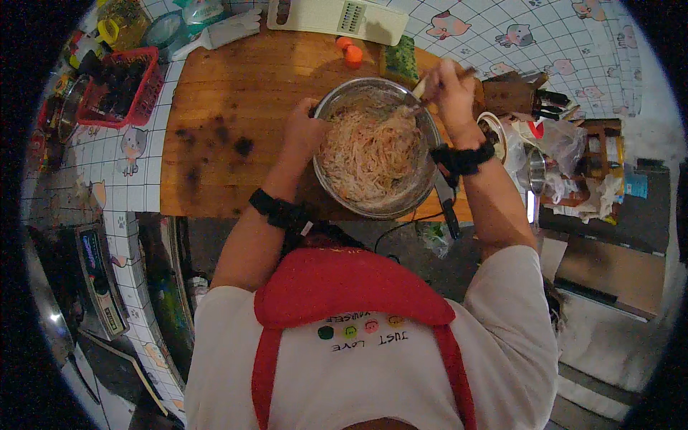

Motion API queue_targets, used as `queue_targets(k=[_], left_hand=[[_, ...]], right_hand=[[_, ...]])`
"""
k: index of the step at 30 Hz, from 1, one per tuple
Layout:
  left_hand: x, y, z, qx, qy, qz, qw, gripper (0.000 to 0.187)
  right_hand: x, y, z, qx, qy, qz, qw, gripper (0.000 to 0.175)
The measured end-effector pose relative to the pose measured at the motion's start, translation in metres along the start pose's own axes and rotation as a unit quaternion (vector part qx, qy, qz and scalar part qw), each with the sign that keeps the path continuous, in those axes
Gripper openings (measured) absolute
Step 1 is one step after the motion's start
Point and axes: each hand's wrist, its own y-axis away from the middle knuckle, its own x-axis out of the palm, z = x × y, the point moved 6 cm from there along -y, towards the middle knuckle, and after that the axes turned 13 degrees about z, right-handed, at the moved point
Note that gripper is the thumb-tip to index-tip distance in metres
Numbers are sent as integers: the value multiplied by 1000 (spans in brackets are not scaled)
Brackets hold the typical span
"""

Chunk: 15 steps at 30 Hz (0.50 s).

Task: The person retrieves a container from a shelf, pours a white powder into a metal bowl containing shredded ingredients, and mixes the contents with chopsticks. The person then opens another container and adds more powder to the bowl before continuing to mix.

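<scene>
A round metal bowl point(376, 209) holds a shredded, flour-coated mixture point(371, 156) with orange bits in it. My left hand point(309, 129) grips the bowl's left rim. On the upper right, my right hand point(451, 94) is closed around the handle of a utensil point(419, 88), whose far end dips into the mixture near the bowl's wall; its exact kind is hard to tell. Beyond the bowl, two orange pieces point(352, 54), perhaps carrot, lie beside a green and yellow sponge-like block point(400, 59). A knife point(449, 207) with a black handle lies partly under the bowl's right side.
The wooden board point(215, 107) carries dark stains. A pale grater point(371, 21) lies at its back edge, near a white cleaver-shaped tool point(226, 35). A red basket point(153, 86) stands at left, a wooden knife block point(508, 97) with knives at right, beside plastic bags point(564, 140).
</scene>
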Motion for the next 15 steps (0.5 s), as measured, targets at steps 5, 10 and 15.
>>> queue_targets(k=[5,10,15], left_hand=[[-4,4,-3,4,-48,-44,998,33],[-2,-2,10,-30,6,-25,999,28],[2,5,7,-1,109,-1,994,24]], right_hand=[[-45,78,-8,34,-92,-100,990,33],[-21,166,-10,27,-170,-147,974,34],[37,171,-17,-12,-299,-99,949,34]])
